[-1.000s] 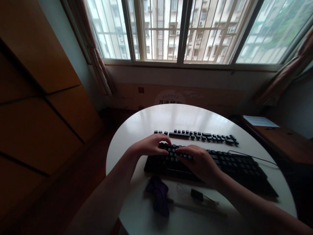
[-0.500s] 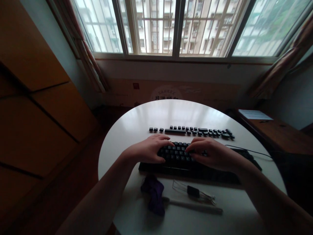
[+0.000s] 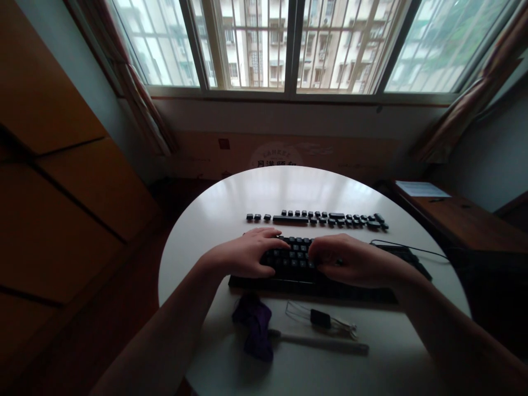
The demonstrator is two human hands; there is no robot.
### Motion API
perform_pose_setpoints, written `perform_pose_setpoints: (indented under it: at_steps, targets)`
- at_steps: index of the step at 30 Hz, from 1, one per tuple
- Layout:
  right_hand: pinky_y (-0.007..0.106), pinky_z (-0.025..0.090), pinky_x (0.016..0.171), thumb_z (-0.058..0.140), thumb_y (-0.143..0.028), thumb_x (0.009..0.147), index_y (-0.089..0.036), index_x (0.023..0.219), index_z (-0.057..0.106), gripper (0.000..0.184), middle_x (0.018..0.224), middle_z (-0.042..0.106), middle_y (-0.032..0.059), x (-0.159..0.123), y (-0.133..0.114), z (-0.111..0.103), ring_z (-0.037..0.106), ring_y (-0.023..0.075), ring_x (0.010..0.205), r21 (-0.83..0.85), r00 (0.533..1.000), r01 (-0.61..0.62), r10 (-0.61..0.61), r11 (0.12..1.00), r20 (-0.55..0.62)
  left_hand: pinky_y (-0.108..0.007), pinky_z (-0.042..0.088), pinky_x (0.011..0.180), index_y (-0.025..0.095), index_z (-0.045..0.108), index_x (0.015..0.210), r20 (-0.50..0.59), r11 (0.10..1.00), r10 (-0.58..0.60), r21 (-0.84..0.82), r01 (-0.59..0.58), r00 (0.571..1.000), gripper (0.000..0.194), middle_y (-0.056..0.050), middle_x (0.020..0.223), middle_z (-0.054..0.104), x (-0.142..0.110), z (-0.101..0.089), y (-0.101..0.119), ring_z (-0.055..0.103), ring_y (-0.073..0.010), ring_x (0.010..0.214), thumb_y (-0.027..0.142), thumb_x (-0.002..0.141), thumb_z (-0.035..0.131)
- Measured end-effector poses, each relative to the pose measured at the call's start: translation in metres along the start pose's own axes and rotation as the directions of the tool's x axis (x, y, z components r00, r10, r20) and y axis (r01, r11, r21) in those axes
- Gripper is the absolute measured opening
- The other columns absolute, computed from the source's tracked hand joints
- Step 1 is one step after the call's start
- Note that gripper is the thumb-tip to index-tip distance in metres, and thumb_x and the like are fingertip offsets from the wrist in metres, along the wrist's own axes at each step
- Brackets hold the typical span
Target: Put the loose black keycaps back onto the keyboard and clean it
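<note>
A black keyboard point(image 3: 295, 273) lies on the round white table. My left hand point(image 3: 243, 252) grips its left end, with fingers over the far side and the thumb toward the near side. Over the keys to the right, my right hand point(image 3: 348, 258) has its fingers curled together, pressed down at the key rows. Whatever is under those fingertips is hidden. Behind the keyboard, several loose black keycaps point(image 3: 338, 221) stand in rows, among them a long space bar point(image 3: 291, 219).
Nearer me lie a purple cloth point(image 3: 259, 330), a wire keycap puller point(image 3: 320, 318) and a pale-handled brush point(image 3: 322, 344). A black cable point(image 3: 406, 246) runs right across the white table point(image 3: 206, 214). At the right, a wooden desk point(image 3: 466, 220) holds paper point(image 3: 423, 189).
My right fingers have curled closer together over the keys. The left hand keeps its place on the keyboard. The whole view has shifted slightly.
</note>
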State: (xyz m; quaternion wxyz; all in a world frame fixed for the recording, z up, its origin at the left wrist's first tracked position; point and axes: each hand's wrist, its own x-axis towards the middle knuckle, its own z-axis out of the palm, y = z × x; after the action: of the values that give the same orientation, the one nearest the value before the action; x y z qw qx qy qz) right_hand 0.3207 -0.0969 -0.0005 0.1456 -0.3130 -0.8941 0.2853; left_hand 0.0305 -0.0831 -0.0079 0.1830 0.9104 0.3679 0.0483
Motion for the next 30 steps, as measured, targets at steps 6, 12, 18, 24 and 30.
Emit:
perform_pose_setpoints:
  at_steps: [6, 12, 18, 24, 30]
  targets:
    - [0.018, 0.044, 0.066, 0.058, -0.013, 0.082, -0.018, 0.099, 0.062, 0.018, 0.088, 0.064, 0.0004, 0.001, -0.002, 0.003, 0.058, 0.009, 0.074, 0.051, 0.997, -0.059, 0.057, 0.997, 0.044, -0.047, 0.03, 0.118, 0.024, 0.058, 0.134, 0.002, 1.0, -0.029, -0.008, 0.029, 1.0, 0.056, -0.008, 0.153, 0.042, 0.001, -0.007, 0.004, 0.035, -0.0304, 0.142, 0.025, 0.079, 0.065]
    - [0.017, 0.043, 0.064, 0.059, -0.013, 0.081, -0.018, 0.097, 0.061, 0.017, 0.088, 0.063, 0.0001, 0.004, -0.001, 0.006, 0.057, 0.0087, 0.073, 0.048, 0.995, -0.07, 0.066, 0.996, 0.071, -0.046, 0.031, 0.118, 0.023, 0.059, 0.133, -0.023, 1.0, 0.007, -0.019, -0.008, 1.0, 0.054, -0.009, 0.15, 0.045, 0.001, -0.007, 0.001, 0.039, -0.0291, 0.14, 0.026, 0.079, 0.064]
    - [0.016, 0.044, 0.06, 0.06, -0.015, 0.083, -0.016, 0.1, 0.059, 0.017, 0.091, 0.064, 0.0014, 0.002, -0.004, 0.003, 0.058, 0.007, 0.069, 0.166, 0.99, -0.06, 0.038, 0.984, 0.135, -0.044, 0.033, 0.116, 0.023, 0.059, 0.133, -0.039, 0.999, 0.005, -0.042, -0.006, 0.999, 0.054, -0.009, 0.15, 0.045, 0.0, -0.007, -0.003, 0.041, -0.0284, 0.138, 0.026, 0.079, 0.064]
    - [0.015, 0.046, 0.06, 0.065, -0.017, 0.081, -0.017, 0.102, 0.058, 0.022, 0.092, 0.064, 0.001, 0.002, -0.006, 0.01, 0.06, 0.0069, 0.071, 0.189, 0.997, 0.007, -0.021, 0.982, 0.07, -0.044, 0.034, 0.115, 0.024, 0.059, 0.132, -0.064, 0.998, 0.001, -0.064, -0.005, 0.998, 0.052, -0.008, 0.15, 0.046, -0.001, -0.007, -0.003, 0.042, -0.028, 0.137, 0.026, 0.08, 0.065]
    - [0.018, 0.044, 0.06, 0.069, -0.02, 0.082, -0.019, 0.101, 0.056, 0.023, 0.085, 0.064, -0.0014, 0.001, -0.012, 0.018, 0.057, 0.007, 0.068, 0.013, 0.989, 0.077, -0.075, 0.997, -0.125, -0.045, 0.032, 0.116, 0.026, 0.058, 0.134, -0.042, 0.998, -0.015, -0.064, 0.013, 0.999, 0.057, -0.008, 0.151, 0.043, -0.001, -0.007, -0.005, 0.039, -0.0294, 0.139, 0.033, 0.079, 0.072]
